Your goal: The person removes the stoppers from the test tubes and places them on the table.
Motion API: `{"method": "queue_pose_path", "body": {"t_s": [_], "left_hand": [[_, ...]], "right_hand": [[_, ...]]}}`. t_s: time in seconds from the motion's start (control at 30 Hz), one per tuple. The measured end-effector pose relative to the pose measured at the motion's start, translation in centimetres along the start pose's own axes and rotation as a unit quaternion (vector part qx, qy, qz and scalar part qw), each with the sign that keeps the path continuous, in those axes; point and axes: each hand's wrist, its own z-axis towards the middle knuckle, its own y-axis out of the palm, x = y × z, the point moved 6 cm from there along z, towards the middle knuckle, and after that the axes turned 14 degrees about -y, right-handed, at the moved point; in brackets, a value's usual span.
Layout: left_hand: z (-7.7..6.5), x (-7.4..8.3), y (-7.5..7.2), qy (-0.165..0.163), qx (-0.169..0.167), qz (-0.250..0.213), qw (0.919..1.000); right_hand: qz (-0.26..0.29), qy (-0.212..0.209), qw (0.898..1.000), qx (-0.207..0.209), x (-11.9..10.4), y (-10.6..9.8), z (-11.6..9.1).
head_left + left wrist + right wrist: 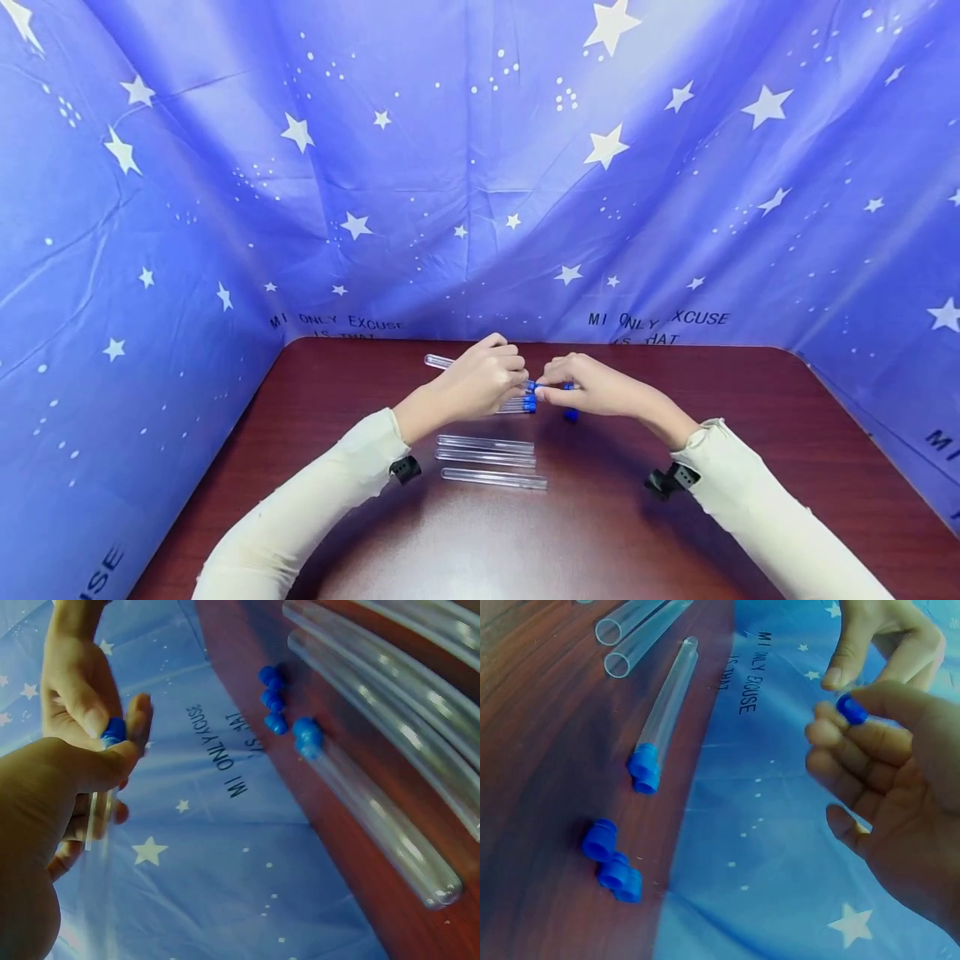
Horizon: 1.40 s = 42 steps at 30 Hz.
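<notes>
My left hand [483, 379] grips a clear test tube [438, 361], whose rounded end sticks out to the left of the fist. At the tube's mouth is a blue cap [113, 730], which the thumb and fingers of my right hand [592, 385] pinch. Both hands are close together above the far part of the table. Beneath them lie capped test tubes [664, 705] side by side, their blue caps [643, 766] pointing right in the head view. Three loose blue caps [600, 840] sit on the table by the right hand.
Nearer the body, three uncapped test tubes [495, 477] lie crosswise on the dark red table [360, 533]. A blue curtain with white stars [465, 167] hangs behind the table and along its sides. Black straps [406, 470] are worn at both wrists.
</notes>
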Motion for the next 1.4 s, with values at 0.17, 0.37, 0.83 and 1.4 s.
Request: {"method": "queue_pose_path", "body": {"t_s": [0.17,0.37,0.83,1.4], "left_hand": [[0.0,0.2,0.1,0.003,-0.012,0.009,0.9999],[0.0,0.1,0.2,0.001,-0.018,0.024,0.9995],[-0.1,-0.6,0.3,-0.033,-0.060,0.030,0.9972],[0.3,-0.6,-0.4,-0.042,-0.074,-0.011,0.9963]], "right_hand": [[0.033,0.011,0.999,-0.011,0.0,0.0,-0.1],[0.006,0.022,1.000,0.004,0.1,-0.2,-0.1],[-0.101,0.028,0.991,0.087,-0.7,-0.6,0.2],[-0.217,-0.007,0.972,0.095,-2.4,-0.8,0.3]]}}
